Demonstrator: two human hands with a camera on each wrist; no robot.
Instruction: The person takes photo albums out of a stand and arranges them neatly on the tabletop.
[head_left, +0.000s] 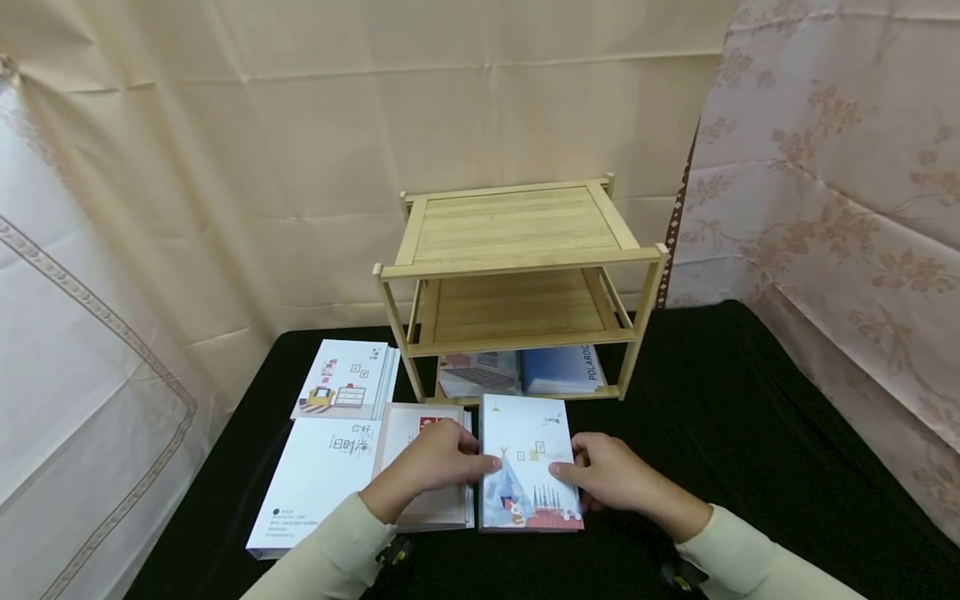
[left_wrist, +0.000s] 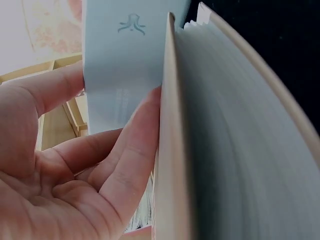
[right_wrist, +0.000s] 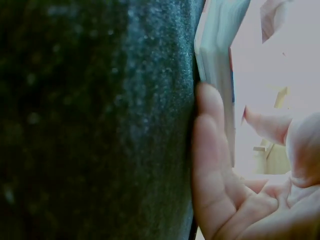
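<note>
Both hands hold a white notebook (head_left: 525,433) with a blue tent drawing on its cover, lying face up near the table's front. My left hand (head_left: 442,457) pinches its left side, thumb on the cover's edge. In the left wrist view the pale spine (left_wrist: 125,65) shows between that thumb and the fingers. My right hand (head_left: 617,471) grips the right side, thumb on top. Its fingers (right_wrist: 210,145) reach low along the page edges, close to the black cloth, in the right wrist view. Beside the left hand lies a beige-covered book (head_left: 431,510), partly hidden by it.
A two-tier wooden rack (head_left: 525,262) stands behind, with a blue book (head_left: 558,368) and a laptop-pictured book (head_left: 480,372) under its lower shelf. At left lie a white book (head_left: 307,475) and a stack of books (head_left: 345,379). Black cloth (head_left: 750,433) covers the table; curtains (head_left: 300,125) surround it.
</note>
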